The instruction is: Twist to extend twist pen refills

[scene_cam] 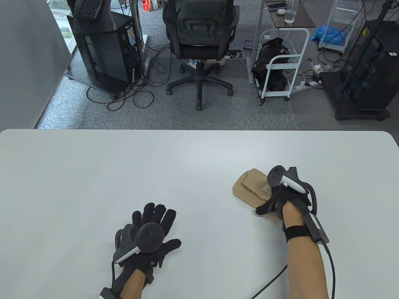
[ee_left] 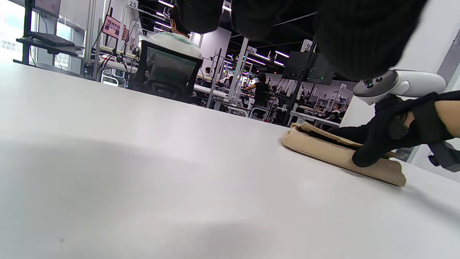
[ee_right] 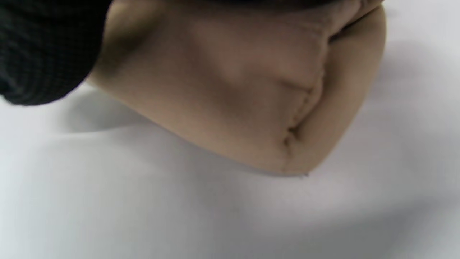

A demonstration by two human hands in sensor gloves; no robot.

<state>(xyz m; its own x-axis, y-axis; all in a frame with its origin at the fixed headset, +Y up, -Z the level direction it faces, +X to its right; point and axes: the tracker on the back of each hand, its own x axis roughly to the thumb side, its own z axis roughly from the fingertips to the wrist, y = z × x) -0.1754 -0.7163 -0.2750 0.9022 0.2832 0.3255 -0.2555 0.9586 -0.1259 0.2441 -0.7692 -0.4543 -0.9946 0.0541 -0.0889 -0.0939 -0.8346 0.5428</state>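
A tan fabric pouch lies on the white table at the right. My right hand rests on its near end and grips it, thumb at the near edge, fingers hidden under the tracker. In the left wrist view the pouch shows with the right hand on top, fingers reaching along under its flap. The right wrist view shows the pouch close up, with a gloved finger at the top left. My left hand lies flat on the table, fingers spread, holding nothing. No pen is visible.
The table's far edge runs across the middle of the table view. Beyond it on the floor stand an office chair, a white cart and equipment racks.
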